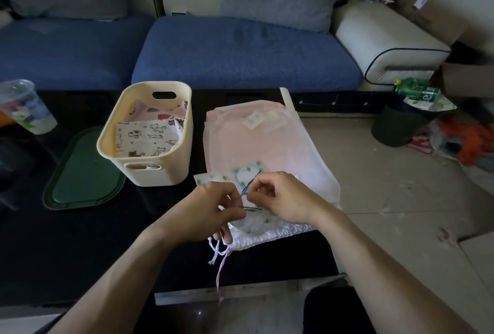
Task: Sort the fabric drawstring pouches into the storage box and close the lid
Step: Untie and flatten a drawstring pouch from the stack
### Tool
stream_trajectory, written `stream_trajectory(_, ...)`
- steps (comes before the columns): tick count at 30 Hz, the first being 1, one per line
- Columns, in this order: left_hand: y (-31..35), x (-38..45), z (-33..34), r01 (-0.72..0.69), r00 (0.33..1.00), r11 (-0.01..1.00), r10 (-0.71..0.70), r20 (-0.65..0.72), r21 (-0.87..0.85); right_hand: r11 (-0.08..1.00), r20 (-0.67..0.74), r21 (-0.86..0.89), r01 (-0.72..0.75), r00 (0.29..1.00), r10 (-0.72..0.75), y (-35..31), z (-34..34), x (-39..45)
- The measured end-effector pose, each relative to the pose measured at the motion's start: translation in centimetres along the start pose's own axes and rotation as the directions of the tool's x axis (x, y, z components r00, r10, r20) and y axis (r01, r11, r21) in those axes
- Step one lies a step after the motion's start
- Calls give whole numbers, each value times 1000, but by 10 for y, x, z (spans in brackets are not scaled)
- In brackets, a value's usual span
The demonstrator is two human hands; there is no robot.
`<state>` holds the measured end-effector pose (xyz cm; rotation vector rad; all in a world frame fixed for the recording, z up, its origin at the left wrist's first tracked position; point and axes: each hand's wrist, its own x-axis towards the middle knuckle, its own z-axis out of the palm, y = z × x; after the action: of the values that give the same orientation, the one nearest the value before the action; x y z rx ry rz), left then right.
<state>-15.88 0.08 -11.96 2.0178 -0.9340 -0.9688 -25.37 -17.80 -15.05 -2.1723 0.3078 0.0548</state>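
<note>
Just right of the storage box (149, 133), near the front edge of the dark table (66, 240), both hands work on the top pouch of a stack. Left hand (211, 213) has its fingers curled in a pinch on the teal drawstring (250, 185) and the gathered mouth of the clover-print pouch (246, 173); right hand (283, 197) is curled too, pinching the same cord from the other side. White cord ends (217, 249) and a pink cord (222, 272) trail toward the person, away from the box.

The step looks like tidying the string before this pouch goes in. Done well, it means keeping the cord taut between the two pinches, then lifting only this pouch clear of the pink pouches (256, 135) beneath.

Inside the box lie a cat-print pouch (147, 135) and others, with room above. Left of the box rests the green lid (83, 170), still off.
</note>
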Motion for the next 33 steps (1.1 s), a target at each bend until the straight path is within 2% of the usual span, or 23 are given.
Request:
stream_trajectory(2, 0, 2, -5, 5, 1000, 1000, -5, 2, 10, 999, 46, -40, -14, 999, 15, 0, -4, 0)
stream_trajectory(4, -3, 5, -12, -8, 1000, 992, 9, -3, 125, 997, 128, -63, -40, 991, 48, 0, -7, -1)
stream_trajectory(6, -8, 9, -13, -35, 996, 964, 55, -68, 263, 995, 186, -63, -72, 979, 82, 0, -7, -3)
stream_trajectory(8, -10, 11, -7, -94, 975, 946, 150, -162, 309, 995, 204, -58, -80, 975, 90, -1, -6, -3)
stream_trajectory(12, -13, 17, 8, -324, 877, 892, 408, -252, 316, 997, 307, -46, -66, 949, 77, -7, -7, -6)
stream_trajectory(16, -16, 26, 16, -398, 791, 852, 506, -343, 340, 988, 311, 89, -125, 946, 92, -16, -11, -9)
stream_trajectory(18, -17, 30, 20, -370, 780, 870, 482, -399, 327, 948, 297, 232, -218, 944, 144, -17, -15, -10)
stream_trajectory(21, -16, 32, 27, -317, 768, 896, 435, -470, 312, 786, 295, 478, -392, 915, 277, -18, -19, -11)
stream_trajectory(23, -15, 32, 31, -293, 753, 901, 424, -504, 319, 719, 325, 547, -430, 900, 290, -18, -19, -11)
stream_trajectory(25, -12, 31, 33, -264, 741, 914, 396, -543, 307, 738, 350, 539, -406, 905, 243, -14, -20, -12)
stream_trajectory(29, -6, 31, 38, -185, 706, 960, 279, -651, 211, 793, 256, 501, -347, 935, 247, -7, -17, -9)
stream_trajectory(31, -2, 30, 41, -183, 756, 979, 200, -624, 91, 795, 198, 513, -322, 946, 255, -7, -16, -8)
stream_trajectory(33, 3, 27, 41, -182, 859, 976, 101, -501, -116, 808, 142, 517, -283, 959, 245, -8, -17, -8)
